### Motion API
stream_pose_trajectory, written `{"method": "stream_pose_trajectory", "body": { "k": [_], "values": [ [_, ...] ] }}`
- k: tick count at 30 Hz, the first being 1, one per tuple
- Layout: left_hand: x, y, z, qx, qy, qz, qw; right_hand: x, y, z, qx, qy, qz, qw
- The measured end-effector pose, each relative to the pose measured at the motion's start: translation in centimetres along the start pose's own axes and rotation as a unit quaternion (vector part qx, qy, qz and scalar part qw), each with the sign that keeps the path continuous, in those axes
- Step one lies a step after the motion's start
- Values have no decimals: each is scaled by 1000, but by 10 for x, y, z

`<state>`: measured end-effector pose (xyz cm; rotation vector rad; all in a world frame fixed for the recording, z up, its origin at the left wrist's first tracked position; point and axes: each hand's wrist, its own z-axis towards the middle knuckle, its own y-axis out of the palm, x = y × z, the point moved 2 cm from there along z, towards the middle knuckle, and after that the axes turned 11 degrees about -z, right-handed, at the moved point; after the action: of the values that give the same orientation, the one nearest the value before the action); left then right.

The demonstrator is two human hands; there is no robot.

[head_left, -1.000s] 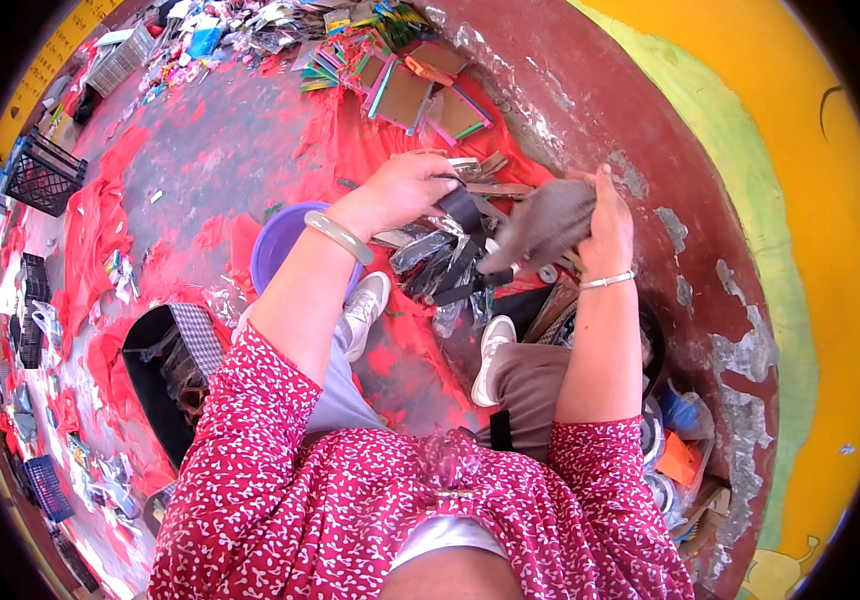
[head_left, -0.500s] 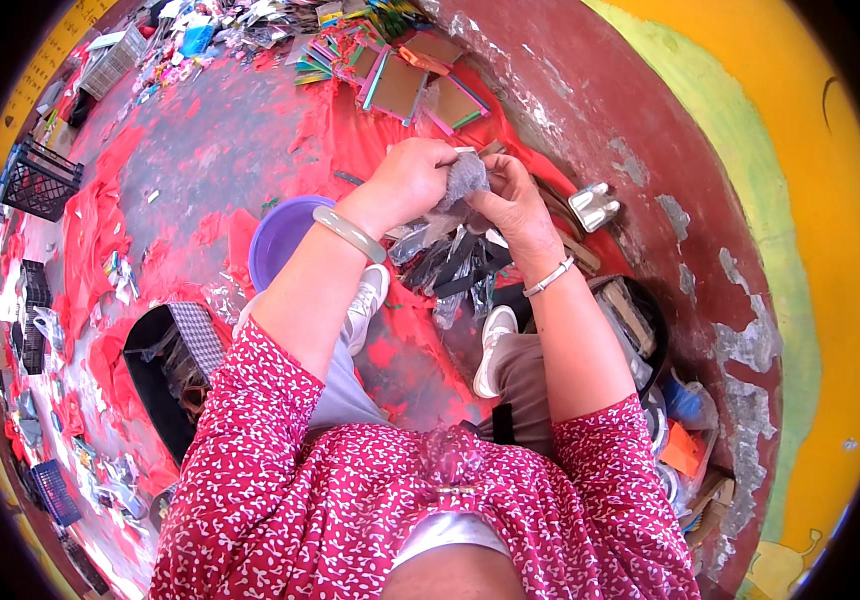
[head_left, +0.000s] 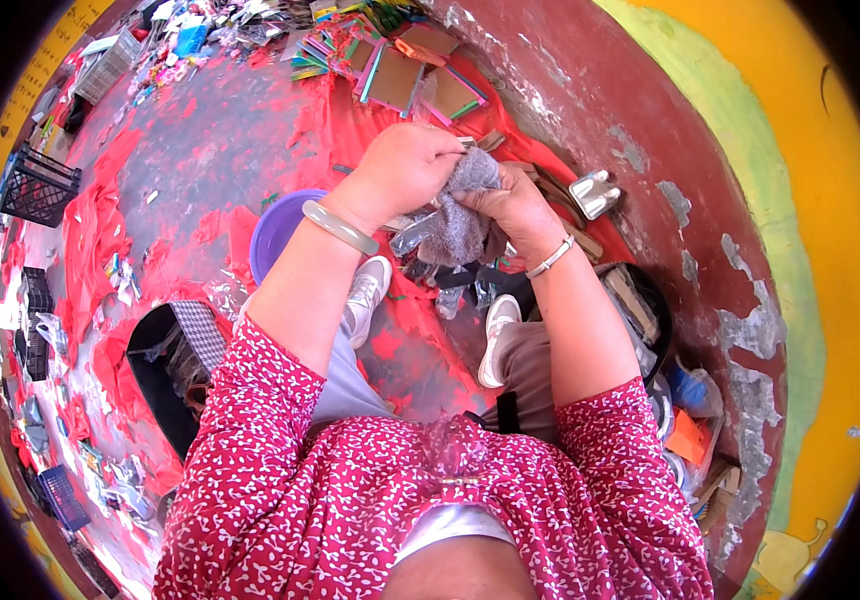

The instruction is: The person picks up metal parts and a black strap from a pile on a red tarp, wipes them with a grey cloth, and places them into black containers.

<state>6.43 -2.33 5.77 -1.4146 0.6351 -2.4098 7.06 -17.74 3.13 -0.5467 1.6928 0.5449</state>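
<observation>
Right of the purple basin (head_left: 266, 238), we grip gray fuzzy cloth (head_left: 450, 232) with left hand (head_left: 406, 166) and right hand (head_left: 524, 212) — seemingly mid-handling, next needing a steady pinch.

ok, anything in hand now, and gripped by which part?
A grey fuzzy cloth, by its upper part: left hand at the upper left, right hand on the right side; the rest hangs below.

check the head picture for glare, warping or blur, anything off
In the head view, glare washes the floor out toward the lower left; in the head view, the wall bows at right from the fisheye, and the corners go black; in the head view, the cloth looks fairly sharp, its fuzzy texture readable.
</observation>
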Motion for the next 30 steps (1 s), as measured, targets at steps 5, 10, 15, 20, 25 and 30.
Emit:
{"method": "stream_pose_trajectory", "body": {
  "k": [5, 10, 15, 20, 25, 30],
  "values": [
    [1, -10, 0, -20, -43, -41, 998, -1, -7, 3, -41, -19, -82, 996],
    [9, -17, 0, -34, -98, -87, 991, 3, -15, 4, -71, -54, -122, 988],
    [2, -37, -2, 29, -113, -121, 986, 6, -25, -9, -72, 32, -172, 982],
    [-6, -52, 4, 41, -148, -116, 981, 26, -35, -8, -97, 62, -147, 982],
    [-14, -38, 6, 40, -186, -287, 939, 26, -16, -4, -142, 14, 14, 990],
    [-17, -35, 7, 48, -196, -372, 906, 21, -1, 4, -70, -21, 141, 987]
  ]
}}
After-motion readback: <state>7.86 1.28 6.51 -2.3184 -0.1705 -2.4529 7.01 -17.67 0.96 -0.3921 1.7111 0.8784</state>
